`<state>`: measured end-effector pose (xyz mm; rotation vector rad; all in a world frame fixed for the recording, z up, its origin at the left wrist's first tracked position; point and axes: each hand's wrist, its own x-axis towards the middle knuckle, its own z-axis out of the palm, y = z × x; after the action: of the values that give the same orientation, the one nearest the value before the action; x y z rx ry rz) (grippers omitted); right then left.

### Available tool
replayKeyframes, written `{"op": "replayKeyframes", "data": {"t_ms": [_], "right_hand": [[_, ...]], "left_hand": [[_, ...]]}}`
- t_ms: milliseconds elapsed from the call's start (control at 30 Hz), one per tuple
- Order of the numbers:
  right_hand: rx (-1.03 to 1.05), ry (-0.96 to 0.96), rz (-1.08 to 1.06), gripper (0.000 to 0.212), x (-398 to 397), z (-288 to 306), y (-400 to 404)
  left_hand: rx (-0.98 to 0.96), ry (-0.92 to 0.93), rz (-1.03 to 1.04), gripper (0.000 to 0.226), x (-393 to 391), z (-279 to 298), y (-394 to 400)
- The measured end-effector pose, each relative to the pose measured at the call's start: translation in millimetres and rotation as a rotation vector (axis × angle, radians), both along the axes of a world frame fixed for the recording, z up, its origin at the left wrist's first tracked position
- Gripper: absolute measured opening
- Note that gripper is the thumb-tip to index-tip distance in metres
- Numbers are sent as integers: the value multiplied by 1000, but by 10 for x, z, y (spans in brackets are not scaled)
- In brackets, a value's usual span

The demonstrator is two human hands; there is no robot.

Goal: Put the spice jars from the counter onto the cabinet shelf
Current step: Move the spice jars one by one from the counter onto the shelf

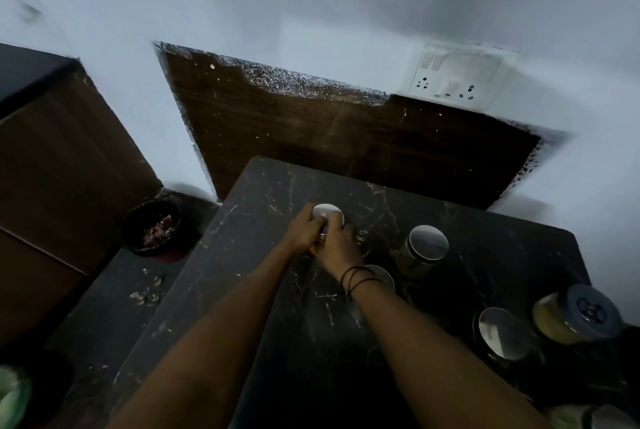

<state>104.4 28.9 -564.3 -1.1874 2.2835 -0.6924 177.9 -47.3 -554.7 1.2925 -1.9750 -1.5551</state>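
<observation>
A spice jar with a silver lid [328, 213] stands near the middle of the dark marble counter [284, 342]. Both hands wrap it: my left hand [304, 233] from the left, my right hand [338, 245] from the right and front. Its body is mostly hidden by the fingers. Another jar [385, 277] peeks out behind my right wrist. Further right stand a glass jar with a steel lid [423, 248], a steel-lidded jar [501, 333] and a yellow-filled jar with a grey lid [576, 314]. No shelf interior is in view.
A brown wooden cabinet [59, 165] stands at the left. A dark bowl with reddish scraps [154, 229] sits on a lower black surface beside it. A white socket plate [453, 77] is on the wall above a brown panel [346, 137]. More jars [585, 417] touch the bottom right edge.
</observation>
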Motion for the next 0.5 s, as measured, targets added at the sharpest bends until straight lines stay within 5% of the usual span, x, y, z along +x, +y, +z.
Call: {"op": "replayKeyframes", "data": {"t_ms": [200, 367, 500], "right_hand": [[-154, -43, -166, 65, -25, -5, -130], [-433, -267, -184, 71, -152, 200, -105], [-623, -506, -151, 57, -273, 469, -42]], "left_hand": [[44, 101, 93, 29, -13, -10, -2], [-5, 270, 323, 31, 67, 93, -88], [-25, 360, 250, 20, 122, 258, -172]]}}
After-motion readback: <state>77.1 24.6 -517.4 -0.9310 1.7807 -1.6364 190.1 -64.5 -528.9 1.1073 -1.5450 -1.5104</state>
